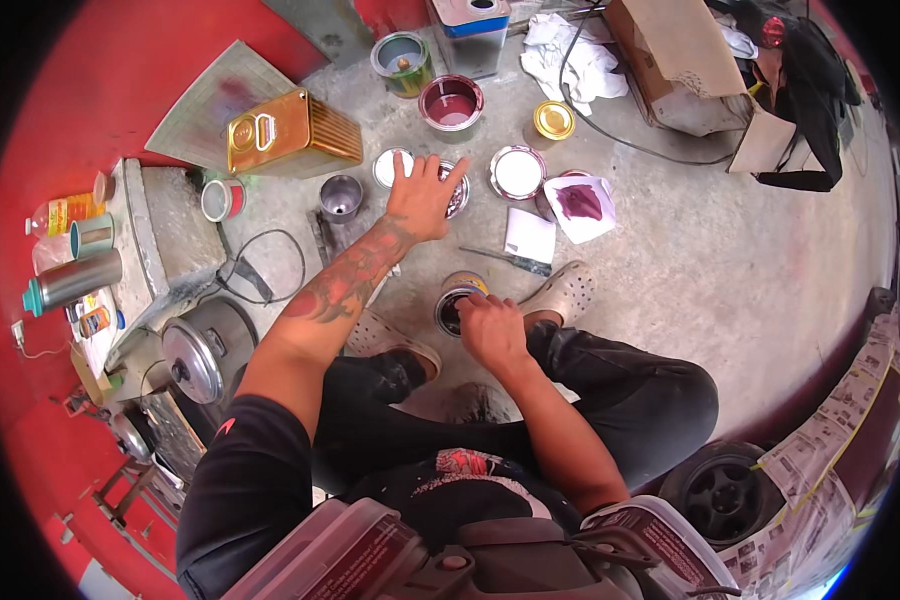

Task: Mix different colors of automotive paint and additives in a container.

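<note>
My left hand [422,200] stretches forward with its fingers spread, above a small round tin [457,190] with dark red stains. Just left of its fingers is a white-topped round tin [386,167]. I cannot tell whether the fingertips touch either one. Between my feet stands a small open paint can [450,316] with dark contents. The curled fingers of my right hand [494,332] are at that can's right rim; the hand hides part of it. Ahead stand a pot of dark red paint [452,106] and a white-topped can [517,173]. A paper with dark red paint [580,205] lies to the right.
A gold rectangular tin [295,135] and a grey metal cup [341,198] stand on the left. A dark-handled flat tool [510,260] lies by a white paper [530,236]. Beyond are a gold-lidded tin [554,120], a cardboard box [675,65] and a cable [650,146].
</note>
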`<state>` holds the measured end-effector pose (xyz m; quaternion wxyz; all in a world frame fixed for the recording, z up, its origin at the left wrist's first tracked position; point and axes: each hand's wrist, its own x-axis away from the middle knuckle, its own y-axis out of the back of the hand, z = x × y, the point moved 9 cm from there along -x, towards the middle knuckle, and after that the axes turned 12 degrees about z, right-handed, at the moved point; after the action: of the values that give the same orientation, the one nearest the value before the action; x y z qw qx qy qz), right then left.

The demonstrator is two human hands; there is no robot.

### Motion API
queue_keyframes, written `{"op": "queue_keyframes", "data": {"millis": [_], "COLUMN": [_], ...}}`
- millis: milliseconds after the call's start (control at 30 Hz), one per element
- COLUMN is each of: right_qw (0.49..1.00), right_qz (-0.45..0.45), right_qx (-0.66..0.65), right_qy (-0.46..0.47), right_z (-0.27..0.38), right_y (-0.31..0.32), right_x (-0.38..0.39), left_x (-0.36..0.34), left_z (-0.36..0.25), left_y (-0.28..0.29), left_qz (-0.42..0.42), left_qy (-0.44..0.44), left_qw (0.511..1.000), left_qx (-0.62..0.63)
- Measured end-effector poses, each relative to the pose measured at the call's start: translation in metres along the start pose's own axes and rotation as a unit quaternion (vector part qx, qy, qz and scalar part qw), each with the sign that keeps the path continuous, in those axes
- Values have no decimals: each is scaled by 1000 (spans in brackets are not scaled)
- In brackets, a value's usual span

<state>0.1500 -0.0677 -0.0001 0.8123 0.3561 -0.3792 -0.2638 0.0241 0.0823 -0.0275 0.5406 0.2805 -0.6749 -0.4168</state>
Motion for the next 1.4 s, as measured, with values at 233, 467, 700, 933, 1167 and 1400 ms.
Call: {"op": "queue_keyframes", "data": {"millis": [233,467,700,933,1167,1400], "right_qw": [1000,1000,1000,1000,1000,999], "right_qz": [-21,-5,-1,-6,19,25], "right_qx": [-16,-31,-22,-26,-6,-25], "right_qy": [14,-2,2,0,-16,-24], "right_z": [0,-5,-3,-4,-8,-10], "right_y": [6,3,4,4,3,3], "right_x": [2,0,-1,-1,-1,-1], "left_x": [5,1,-10,-19,-32,-53], "left_z": [13,19,17,13,27,96], "left_y": [12,11,23,27,67,78], "left_qz": [-40,19,42,58,-58,-336], "left_qy": [4,11,17,-5,0,-2], "left_qw": [999,999,999,998,995,848], "left_qx": [28,30,0,-39,83,410]}}
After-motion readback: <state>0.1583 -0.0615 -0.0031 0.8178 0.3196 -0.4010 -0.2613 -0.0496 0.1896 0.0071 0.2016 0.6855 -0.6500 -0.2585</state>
